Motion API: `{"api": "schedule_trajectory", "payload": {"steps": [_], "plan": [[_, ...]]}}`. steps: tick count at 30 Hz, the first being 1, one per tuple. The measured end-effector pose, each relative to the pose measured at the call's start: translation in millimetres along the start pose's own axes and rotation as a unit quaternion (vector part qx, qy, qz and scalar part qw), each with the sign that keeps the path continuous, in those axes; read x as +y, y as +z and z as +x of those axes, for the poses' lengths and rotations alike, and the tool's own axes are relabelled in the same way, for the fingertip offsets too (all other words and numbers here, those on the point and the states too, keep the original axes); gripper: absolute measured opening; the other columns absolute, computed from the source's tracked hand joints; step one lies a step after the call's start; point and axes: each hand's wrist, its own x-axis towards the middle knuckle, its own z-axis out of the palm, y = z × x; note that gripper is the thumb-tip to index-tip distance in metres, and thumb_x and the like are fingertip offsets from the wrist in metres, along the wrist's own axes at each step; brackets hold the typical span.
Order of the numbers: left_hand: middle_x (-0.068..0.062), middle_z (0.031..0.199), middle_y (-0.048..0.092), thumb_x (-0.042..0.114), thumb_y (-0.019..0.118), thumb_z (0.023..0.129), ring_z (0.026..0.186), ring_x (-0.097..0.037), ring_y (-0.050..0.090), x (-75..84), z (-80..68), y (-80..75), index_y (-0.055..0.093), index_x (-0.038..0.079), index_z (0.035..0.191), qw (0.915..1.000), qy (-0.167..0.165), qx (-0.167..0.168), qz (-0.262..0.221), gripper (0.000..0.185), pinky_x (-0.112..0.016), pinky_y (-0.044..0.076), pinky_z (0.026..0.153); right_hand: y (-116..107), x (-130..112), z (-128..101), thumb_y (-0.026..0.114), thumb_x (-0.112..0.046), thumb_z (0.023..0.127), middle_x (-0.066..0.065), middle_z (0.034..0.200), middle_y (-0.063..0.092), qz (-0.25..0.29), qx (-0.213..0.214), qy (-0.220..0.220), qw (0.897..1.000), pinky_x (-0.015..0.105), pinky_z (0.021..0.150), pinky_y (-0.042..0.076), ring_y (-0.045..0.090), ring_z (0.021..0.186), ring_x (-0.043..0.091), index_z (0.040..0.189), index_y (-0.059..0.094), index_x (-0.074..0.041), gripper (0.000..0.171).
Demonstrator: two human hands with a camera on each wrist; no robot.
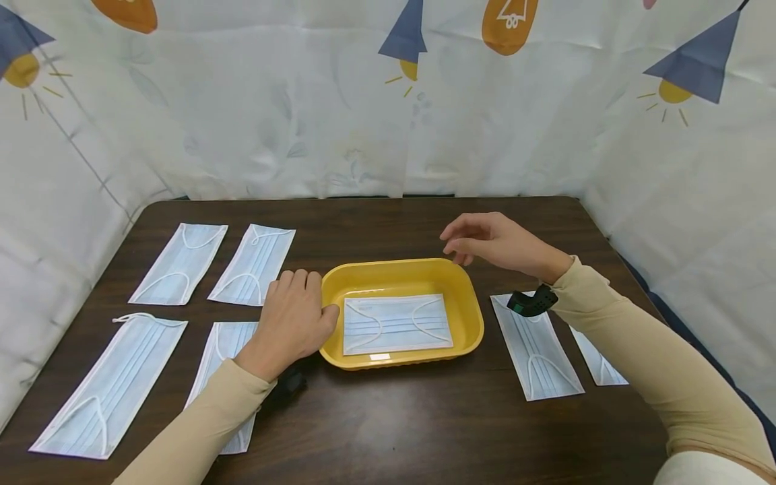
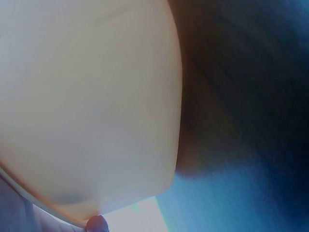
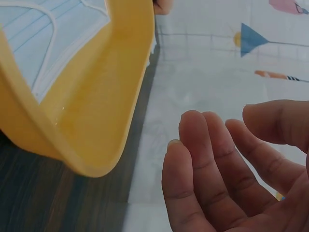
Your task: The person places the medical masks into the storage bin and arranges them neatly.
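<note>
A yellow plastic basin [image 1: 397, 271] stands mid-table with one light-blue face mask [image 1: 397, 326] lying flat inside, its white ear loops on top. At the basin's left end my left hand [image 1: 292, 323] grips the rim, thumb toward the inside. In the left wrist view the basin's outer wall [image 2: 96, 106] fills much of the picture, with a fingertip at its rim. My right hand [image 1: 485, 237] is held above the basin's back right corner, apart from it. Its fingers [image 3: 193, 159] are loosely bent with nothing in them, as the right wrist view shows.
Several masks lie apart on the left, including a near-left mask [image 1: 115, 387] and a far-left mask [image 1: 180, 264]. My left forearm partly covers another mask [image 1: 227, 343]. Under my right arm lie a mask [image 1: 539, 357] and a partly hidden mask [image 1: 597, 360]. A printed curtain [image 1: 339, 121] surrounds the brown table [image 1: 388, 417].
</note>
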Motion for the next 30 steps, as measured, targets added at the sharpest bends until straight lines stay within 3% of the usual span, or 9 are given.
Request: {"api": "schedule_trajectory", "payload": {"steps": [9, 30], "plan": [[-0.011, 0.078, 0.049, 0.025, 0.056, 0.089, 0.079, -0.030, 0.042, 1.1, 0.1, 0.6, 0.056, -0.002, 0.091, 1.0000, 0.004, 0.008, 0.004, 0.027, -0.039, 0.032, 0.071, -9, 16, -19, 0.061, -0.025, 0.104, 0.007, 0.115, 0.074, 0.020, 0.044, 0.013, 0.999, 0.035, 0.087, 0.060, 0.072, 0.095, 0.026, 0.127, 0.067, -0.016, 0.025], [-0.012, 0.079, 0.048, 0.024, 0.055, 0.088, 0.079, -0.030, 0.041, 2.6, -0.3, -0.8, 0.056, -0.002, 0.092, 1.0000, 0.001, 0.003, 0.007, 0.027, -0.039, 0.032, 0.071, -19, 50, -54, 0.064, -0.035, 0.102, 0.004, 0.117, 0.073, 0.019, 0.110, 0.046, 0.993, 0.026, 0.086, 0.059, 0.069, 0.105, 0.033, 0.129, 0.064, -0.017, 0.033]]}}
